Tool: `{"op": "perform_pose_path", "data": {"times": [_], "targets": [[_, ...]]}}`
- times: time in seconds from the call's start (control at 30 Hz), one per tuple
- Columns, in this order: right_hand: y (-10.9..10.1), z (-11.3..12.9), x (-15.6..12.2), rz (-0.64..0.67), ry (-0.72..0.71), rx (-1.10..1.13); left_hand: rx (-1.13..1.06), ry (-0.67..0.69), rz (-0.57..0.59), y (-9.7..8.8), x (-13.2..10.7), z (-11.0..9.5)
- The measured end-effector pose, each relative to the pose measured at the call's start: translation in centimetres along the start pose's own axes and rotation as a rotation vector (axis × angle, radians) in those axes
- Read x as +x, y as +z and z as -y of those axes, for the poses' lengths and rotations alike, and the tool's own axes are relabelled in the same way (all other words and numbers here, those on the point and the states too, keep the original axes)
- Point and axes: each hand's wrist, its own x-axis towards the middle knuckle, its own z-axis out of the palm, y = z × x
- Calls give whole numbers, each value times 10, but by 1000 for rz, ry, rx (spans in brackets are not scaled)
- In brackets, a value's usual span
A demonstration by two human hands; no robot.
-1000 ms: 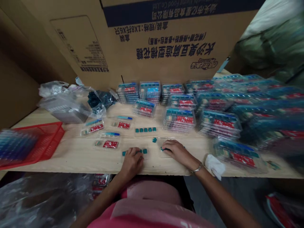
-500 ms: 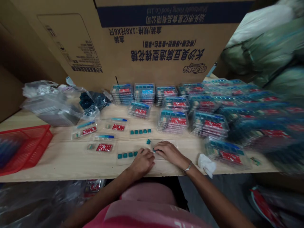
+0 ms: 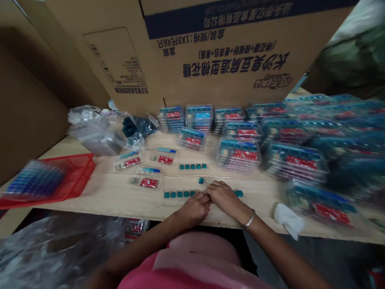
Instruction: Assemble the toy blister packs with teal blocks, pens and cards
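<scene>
A big cardboard box [image 3: 222,52] stands at 12 o'clock behind the bench [image 3: 99,202], with stacks of clear plastic packs [image 3: 237,156] spreading from 12 to 3 o'clock and a red wire basket [image 3: 81,168] at 9 o'clock. Nearer in, a row of small teal pieces [image 3: 179,194] lies on a clear tray [image 3: 171,202] near the bench's front edge, running into the hands. One loose teal piece [image 3: 201,180] sits at 12 o'clock from them. The left hand [image 3: 194,209] and right hand [image 3: 224,196] are curled, fingertips meeting over the row; whether they pinch a piece is hidden. Light fingertip contact seems best, keeping the row straight and the gaps even.
</scene>
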Motion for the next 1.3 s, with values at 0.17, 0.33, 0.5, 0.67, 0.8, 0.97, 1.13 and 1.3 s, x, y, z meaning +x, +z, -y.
{"op": "perform_pose_path", "data": {"times": [0.17, 0.33, 0.5, 0.67, 0.8, 0.97, 1.13, 1.3], "targets": [[21, 0, -13, -126, 26, 12, 58, -195, -179, -22, -40, 7], [57, -10, -28, -319, -13, -129, 83, -331, -180, -17, -67, 9], [71, -14, -33, -385, -34, -259, 7, -313, -233, -19, -67, 11], [66, 7, -32, -463, -85, -236, 137, -641, -413, -49, -98, 54], [62, 46, -14, -325, -169, -101, 203, -843, -288, -56, -124, 74], [56, 68, -5, -143, -176, 17, 221, -814, -228, -41, -125, 50], [58, 57, -31, -179, -248, 71, 118, -713, -303, -37, -126, 33], [69, 50, -51, -327, -273, 28, -40, -924, -679, -44, -155, 57]]}}
